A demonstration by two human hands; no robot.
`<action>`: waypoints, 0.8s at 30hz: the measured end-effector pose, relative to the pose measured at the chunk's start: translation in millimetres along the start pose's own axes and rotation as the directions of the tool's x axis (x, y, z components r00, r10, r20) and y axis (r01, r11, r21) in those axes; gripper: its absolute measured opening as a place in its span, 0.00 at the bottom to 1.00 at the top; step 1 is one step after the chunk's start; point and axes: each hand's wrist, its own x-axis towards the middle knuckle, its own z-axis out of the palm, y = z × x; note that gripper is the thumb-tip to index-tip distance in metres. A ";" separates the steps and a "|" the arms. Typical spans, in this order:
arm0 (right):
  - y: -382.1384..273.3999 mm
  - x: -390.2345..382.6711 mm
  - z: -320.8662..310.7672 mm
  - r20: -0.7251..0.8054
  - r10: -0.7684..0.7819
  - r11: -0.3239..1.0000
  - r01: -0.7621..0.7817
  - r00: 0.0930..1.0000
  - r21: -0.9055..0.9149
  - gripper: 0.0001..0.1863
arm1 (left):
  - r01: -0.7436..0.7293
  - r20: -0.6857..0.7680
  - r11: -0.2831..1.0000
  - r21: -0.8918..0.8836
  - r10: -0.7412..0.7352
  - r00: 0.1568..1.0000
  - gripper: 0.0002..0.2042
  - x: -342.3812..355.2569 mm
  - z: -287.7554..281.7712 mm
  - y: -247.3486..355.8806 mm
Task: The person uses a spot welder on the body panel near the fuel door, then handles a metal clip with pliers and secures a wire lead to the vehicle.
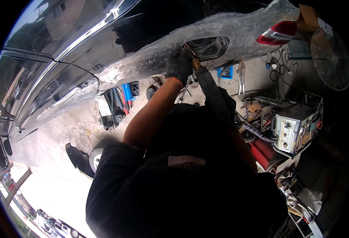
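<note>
My left hand (178, 64), in a dark knit glove with an orange cuff, is closed at the lip of the wheel arch on a car's rear side panel (142, 57). The panel is sanded to patchy bare metal. What its fingers hold, if anything, is hidden. Right beside it is a black-bodied tool (209, 87) with a brass-coloured collar and a thin coppery tip, which reaches the arch edge. My right hand (226, 101), dark and in shadow, is at the rear of this tool; its fingers barely show. Inside the arch lies the dark wheel opening (208, 47).
Farther right are the red tail light (277, 33), locking pliers (241, 77) hanging below the panel, a blue tray (225, 72), black cables (281, 65) and a round fan (331, 59). A boxy machine (287, 133) stands nearer. A floor jack (110, 107) lies to the left.
</note>
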 end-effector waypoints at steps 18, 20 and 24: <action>9.9 -0.6 -0.7 0.028 0.062 0.988 -0.057 0.998 -0.146 0.19 | 0.145 -0.104 0.852 -0.503 -0.227 0.968 0.13 -1.0 13.1 11.8; 10.3 -0.2 -0.2 0.001 0.047 0.987 -0.047 0.999 -0.151 0.21 | 0.181 -0.091 0.865 -0.468 -0.251 0.964 0.12 1.0 12.5 10.8; 6.2 2.3 3.9 -0.077 0.000 0.996 -0.008 0.997 -0.092 0.22 | 0.234 -0.056 0.871 -0.433 -0.285 0.957 0.13 -1.3 9.0 15.1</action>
